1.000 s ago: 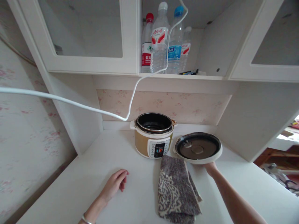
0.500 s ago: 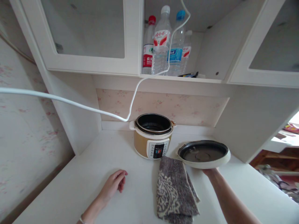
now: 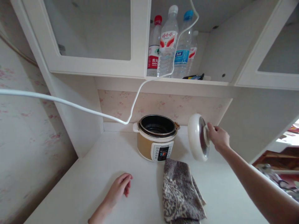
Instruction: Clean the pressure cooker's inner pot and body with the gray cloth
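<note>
Head view: right hand (image 3: 219,137) grasps the lid (image 3: 194,138); left of it, the cooker (image 3: 145,145) stands uncovered; left hand (image 3: 120,188) curled, apparently empty.

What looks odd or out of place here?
The white cord looks odd: it runs untidily kinked in front of the bottles. The cooker lid is tilted on edge, but the right hand holds it. No spill shows.

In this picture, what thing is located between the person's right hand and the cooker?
The lid, which the right hand holds tipped up on edge. The head view shows it, with a gap between lid and cooker.
</note>
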`<state>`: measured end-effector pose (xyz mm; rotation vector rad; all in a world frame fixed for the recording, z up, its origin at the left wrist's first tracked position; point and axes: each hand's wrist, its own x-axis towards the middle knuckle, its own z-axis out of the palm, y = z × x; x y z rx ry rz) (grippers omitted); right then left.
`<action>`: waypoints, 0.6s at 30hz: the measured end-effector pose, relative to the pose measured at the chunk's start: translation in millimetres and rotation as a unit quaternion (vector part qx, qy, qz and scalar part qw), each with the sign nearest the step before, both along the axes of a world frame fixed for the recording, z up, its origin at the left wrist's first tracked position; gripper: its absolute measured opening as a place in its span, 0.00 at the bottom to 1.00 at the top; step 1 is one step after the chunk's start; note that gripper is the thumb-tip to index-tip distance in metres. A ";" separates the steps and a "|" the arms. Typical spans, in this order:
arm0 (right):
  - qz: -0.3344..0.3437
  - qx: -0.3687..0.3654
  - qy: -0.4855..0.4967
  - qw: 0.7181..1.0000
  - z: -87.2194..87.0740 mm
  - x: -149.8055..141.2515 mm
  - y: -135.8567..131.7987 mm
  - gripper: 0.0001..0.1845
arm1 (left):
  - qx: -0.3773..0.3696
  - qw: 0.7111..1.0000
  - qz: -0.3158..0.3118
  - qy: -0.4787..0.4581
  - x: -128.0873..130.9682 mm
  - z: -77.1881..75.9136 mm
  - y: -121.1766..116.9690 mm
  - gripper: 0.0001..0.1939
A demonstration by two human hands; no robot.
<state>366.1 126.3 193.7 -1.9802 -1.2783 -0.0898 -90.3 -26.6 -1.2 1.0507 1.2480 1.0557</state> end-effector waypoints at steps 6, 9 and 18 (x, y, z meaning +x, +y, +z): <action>0.075 -0.021 -0.111 0.991 92.8 -73.3 13.4 0.35 | -0.008 1.000 0.001 -0.023 -1.9 -3.2 2.3 0.22; 0.137 -0.027 -0.169 0.976 118.4 -120.1 26.8 0.37 | -0.009 1.000 0.007 -0.029 -2.2 -2.9 2.7 0.23; 0.251 -0.066 -0.300 0.918 119.0 -240.7 74.5 0.40 | -0.001 0.999 0.021 -0.030 -2.3 -2.4 1.1 0.23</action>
